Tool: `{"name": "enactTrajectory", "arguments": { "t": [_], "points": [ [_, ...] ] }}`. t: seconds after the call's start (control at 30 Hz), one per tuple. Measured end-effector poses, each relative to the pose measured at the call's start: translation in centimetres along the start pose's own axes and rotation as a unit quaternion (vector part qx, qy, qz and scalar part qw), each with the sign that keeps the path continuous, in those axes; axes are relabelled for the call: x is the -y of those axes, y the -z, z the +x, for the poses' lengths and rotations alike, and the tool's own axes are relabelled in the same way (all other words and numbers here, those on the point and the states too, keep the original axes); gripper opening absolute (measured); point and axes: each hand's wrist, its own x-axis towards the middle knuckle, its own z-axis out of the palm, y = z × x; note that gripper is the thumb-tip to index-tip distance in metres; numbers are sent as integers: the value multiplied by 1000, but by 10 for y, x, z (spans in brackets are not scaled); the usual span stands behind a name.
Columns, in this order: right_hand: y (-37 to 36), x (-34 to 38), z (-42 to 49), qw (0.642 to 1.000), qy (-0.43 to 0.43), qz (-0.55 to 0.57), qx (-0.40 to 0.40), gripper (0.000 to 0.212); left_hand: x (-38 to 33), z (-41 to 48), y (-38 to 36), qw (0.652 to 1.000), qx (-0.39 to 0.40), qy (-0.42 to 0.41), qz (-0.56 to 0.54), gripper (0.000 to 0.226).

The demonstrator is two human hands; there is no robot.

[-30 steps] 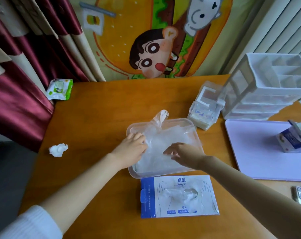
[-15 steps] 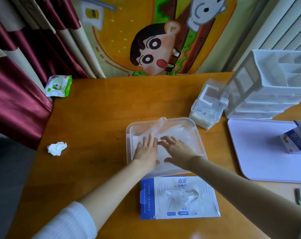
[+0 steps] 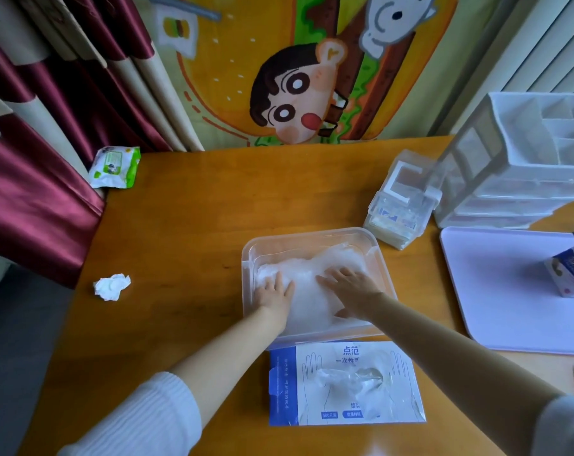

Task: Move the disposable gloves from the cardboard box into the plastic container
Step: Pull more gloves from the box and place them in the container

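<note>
Sideways — cardboard box (image 3: 312,366), long axis left-right, beside plastic container (image 3: 247,274)

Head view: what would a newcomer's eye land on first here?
The left hand and right hand press flat on a heap of disposable gloves inside the clear plastic container at the table's centre. Just nearer the person lies the blue-and-white cardboard box, with a glove poking from its opening. Behind the table hangs a bright cartoon cloth.

- A wipes pack (image 3: 115,166) and a crumpled tissue (image 3: 112,286) lie at the surface's (image 3: 213,199) left.
- A white drawer organizer (image 3: 522,166) stands far right, with a lilac tray (image 3: 496,291) just in front of it.
</note>
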Motion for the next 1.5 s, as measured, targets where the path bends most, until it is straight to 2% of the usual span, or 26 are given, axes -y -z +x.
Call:
{"name": "enactTrajectory", "arguments": {
  "t": [0.23, 0.3, 0.37, 0.47, 0.57, 0.63, 0.7, 0.77, 0.83, 0.9, 0.97, 1.03, 1.13, 1.3, 1.5],
  "points": [
    [3, 2, 3, 1000, 1, -1, 24, 87, 0, 0, 3, 1000, 5, 6, 28, 87],
    [13, 3, -2, 999, 8, 3, 32, 84, 2, -3, 9, 999, -2, 4, 45, 83],
    [26, 1, -11, 999, 13, 30, 20, 77, 6, -10, 18, 998, -22, 0, 66, 70],
    [45, -1, -32, 994, 5, 94, -48, 57, 15, -27, 34, 996, -69, -10, 62, 50],
    [51, 3, -61, 972, 0, 150, -179, 36, 18, -50, 45, 982, -186, -20, -18, 44],
    [43, 9, -82, 940, 12, 186, -286, 29, 12, -68, 47, 953, -284, -37, -98, 44],
    [29, 18, -102, 910, 37, 209, -356, 19, 1, -84, 42, 917, -356, -77, -161, 41],
    [11, 24, -120, 897, 68, 219, -377, 15, -14, -101, 34, 889, -392, -136, -191, 35],
    [-13, 28, -132, 900, 91, 228, -359, 26, -29, -108, 21, 868, -411, -192, -202, 32],
    [-36, 30, -139, 927, 90, 229, -285, 47, -43, -112, 7, 868, -394, -241, -181, 30],
    [-55, 32, -146, 965, 63, 192, -165, 68, -54, -115, -4, 893, -330, -253, -171, 30],
    [-67, 32, -150, 979, 51, 169, -101, 76, -62, -113, -18, 924, -266, -234, -145, 43],
    [-71, 34, -151, 976, 42, 182, -115, 69, -73, -108, -35, 945, -203, -218, -138, 63],
    [-66, 37, -150, 970, -28, 203, -133, 25, -76, -104, -43, 946, -174, -193, -194, 69],
    [-58, 25, -157, 929, -96, 293, -203, 18, -79, -104, -40, 955, -159, -168, -184, 77]
  ]
}}
